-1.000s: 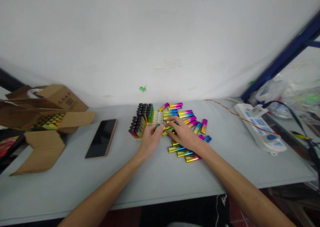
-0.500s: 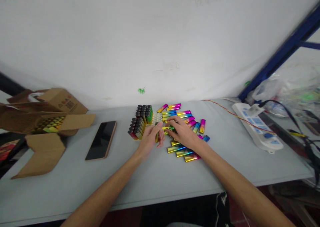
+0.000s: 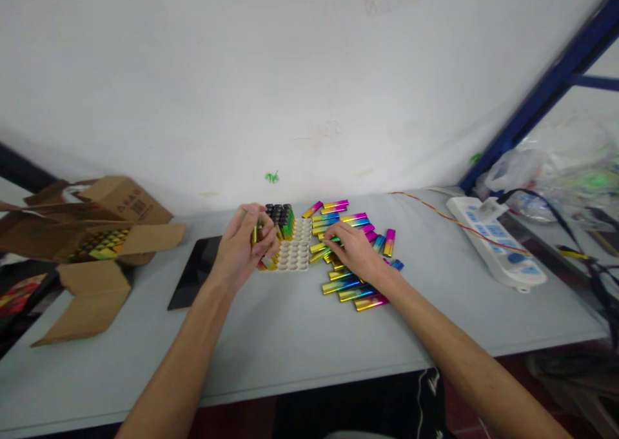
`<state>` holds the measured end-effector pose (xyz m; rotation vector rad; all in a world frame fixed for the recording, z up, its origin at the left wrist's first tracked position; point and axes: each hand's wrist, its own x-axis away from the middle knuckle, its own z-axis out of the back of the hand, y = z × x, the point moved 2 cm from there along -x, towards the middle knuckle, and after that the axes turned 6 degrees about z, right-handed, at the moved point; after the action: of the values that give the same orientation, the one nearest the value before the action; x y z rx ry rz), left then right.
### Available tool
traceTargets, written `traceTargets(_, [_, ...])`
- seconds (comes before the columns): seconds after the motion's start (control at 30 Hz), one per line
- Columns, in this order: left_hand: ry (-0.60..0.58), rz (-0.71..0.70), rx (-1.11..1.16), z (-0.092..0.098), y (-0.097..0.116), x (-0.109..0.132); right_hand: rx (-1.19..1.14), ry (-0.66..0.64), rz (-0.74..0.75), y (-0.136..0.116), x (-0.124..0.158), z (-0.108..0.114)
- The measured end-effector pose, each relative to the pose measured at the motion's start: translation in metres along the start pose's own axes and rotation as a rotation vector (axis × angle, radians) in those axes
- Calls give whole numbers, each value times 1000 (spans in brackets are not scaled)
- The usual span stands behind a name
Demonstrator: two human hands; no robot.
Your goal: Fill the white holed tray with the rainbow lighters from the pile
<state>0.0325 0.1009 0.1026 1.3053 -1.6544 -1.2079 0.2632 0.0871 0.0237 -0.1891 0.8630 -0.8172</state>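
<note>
Slim yellow-green stick (image 3: 255, 234), held roughly upright, is grasped in the fingers of the left hand (image 3: 244, 240), raised at the left end of a white tray (image 3: 294, 256). Black-topped sticks (image 3: 282, 215) stand there in rows; cups farther right are bare. Next comes the right hand (image 3: 356, 251), its fingers bent over a green-yellow stick (image 3: 319, 254); whether they grip it, I cannot tell. Shiny multicoloured sticks (image 3: 341, 287) lie loose around it on the surface (image 3: 271, 342).
</note>
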Motion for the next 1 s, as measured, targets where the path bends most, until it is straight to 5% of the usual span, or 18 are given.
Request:
traceTargets(0.17, [215, -244, -285, 22, -2, -10, -14, -20, -40, 1, 1, -4])
traceTargets(0.3, [260, -344, -614, 32, -6, -11, -22, -38, -41, 0, 1, -6])
traceTargets(0.47, [153, -436, -1029, 35, -3, -6, -19, -33, -79, -10, 2, -6])
traceTargets(0.6, [16, -472, -1283, 37, -3, -8, 15, -83, 60, -28, 3, -10])
traceTargets(0.77, [-63, -492, -1395, 40, -6, -14, 111, -197, 168, -38, 7, -27])
traceTargets(1.0, [-43, -472, -1465, 34, -14, -14, 207, -239, 121, -35, 4, -42])
